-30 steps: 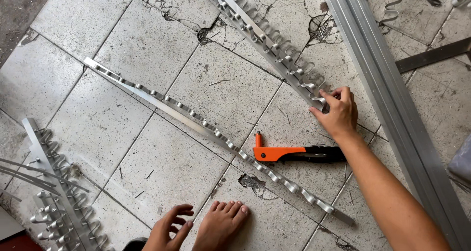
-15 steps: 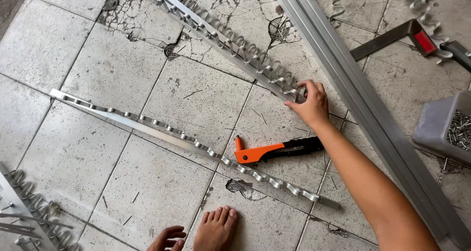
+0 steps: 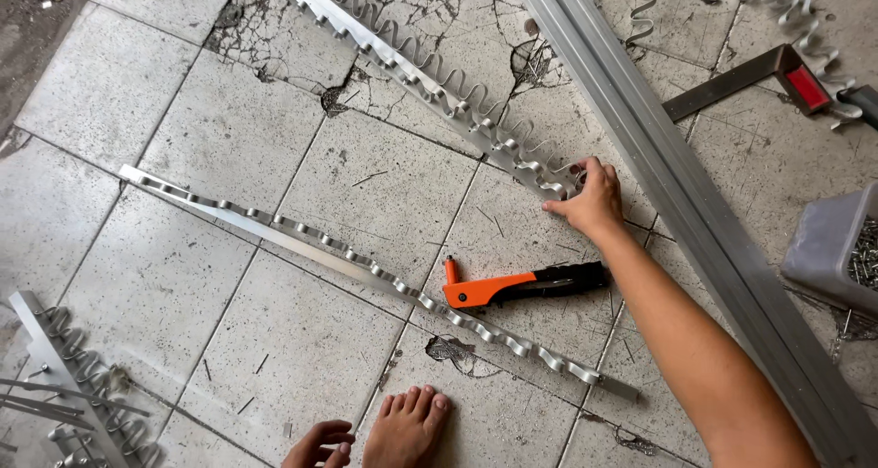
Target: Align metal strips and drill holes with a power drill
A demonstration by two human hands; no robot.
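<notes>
Cracked grey floor tiles [image 3: 229, 139] are filling the view, scattered with metal parts. At the far left, a bundle of strips with wavy wire [image 3: 64, 386] is lying near the frame's corner. Low in the middle, the left hand [image 3: 320, 445] is resting on the floor beside a bare foot [image 3: 407, 424]; its fingers are curling loosely, holding nothing as far as the cropped view shows. A long metal strip [image 3: 366, 271] with raised tabs is running diagonally across the tiles, and an orange and black rivet tool [image 3: 521, 287] is lying just beside it. Further up, the right hand [image 3: 590, 198] is gripping the near end of a second strip with wavy wire [image 3: 430, 88]. To the right, a long aluminium rail [image 3: 677, 193] is crossing the floor, and a grey tub [image 3: 832, 248] is sitting at the right edge.
</notes>
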